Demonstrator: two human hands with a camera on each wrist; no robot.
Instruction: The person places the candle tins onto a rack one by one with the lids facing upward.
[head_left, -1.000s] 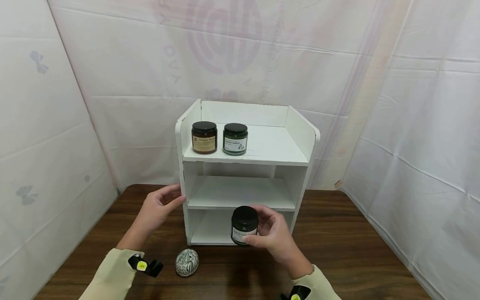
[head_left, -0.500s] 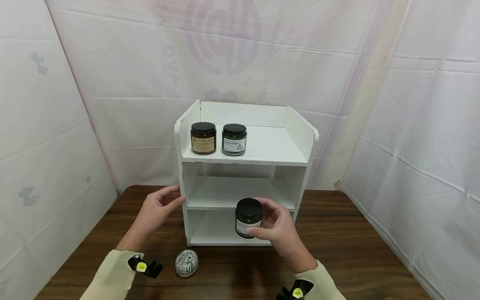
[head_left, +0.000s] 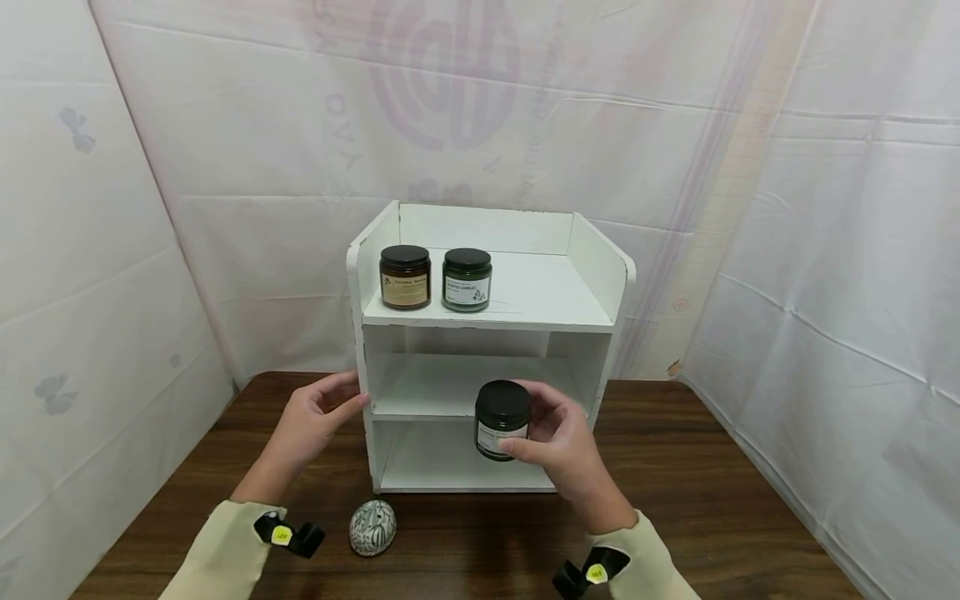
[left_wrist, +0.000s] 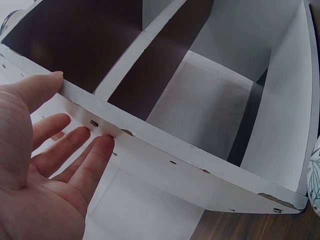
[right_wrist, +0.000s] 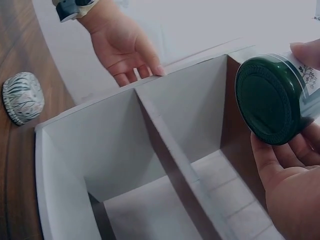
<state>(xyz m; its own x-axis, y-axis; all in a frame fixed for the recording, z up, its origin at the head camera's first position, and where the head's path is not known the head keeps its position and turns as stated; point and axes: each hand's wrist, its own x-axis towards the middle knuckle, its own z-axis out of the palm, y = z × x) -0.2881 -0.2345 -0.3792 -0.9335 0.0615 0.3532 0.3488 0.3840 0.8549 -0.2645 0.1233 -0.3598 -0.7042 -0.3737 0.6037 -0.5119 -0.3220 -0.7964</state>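
My right hand [head_left: 558,442] grips a dark green candle jar [head_left: 502,421] with a black lid and white label, its thumb across the label. The jar is held upright in front of the lower levels of a white shelf unit [head_left: 487,323]; its green glass base [right_wrist: 267,100] shows in the right wrist view. My left hand [head_left: 311,421] is at the unit's left side. In the left wrist view its thumb [left_wrist: 47,87] touches the front edge, and the relaxed fingers lie against the side panel [left_wrist: 150,157].
On the top shelf stand an amber candle jar [head_left: 406,277] with a tan label and a green candle jar [head_left: 467,281] with a white label. A round leaf-patterned object [head_left: 372,528] sits on the dark wooden table [head_left: 697,500], before the unit's lower left corner. White sheeting surrounds the table.
My right hand has lifted the candle jar and brought it slightly to the right, from the bottom shelf's level toward the middle one. The left hand has stayed at the unit's side.
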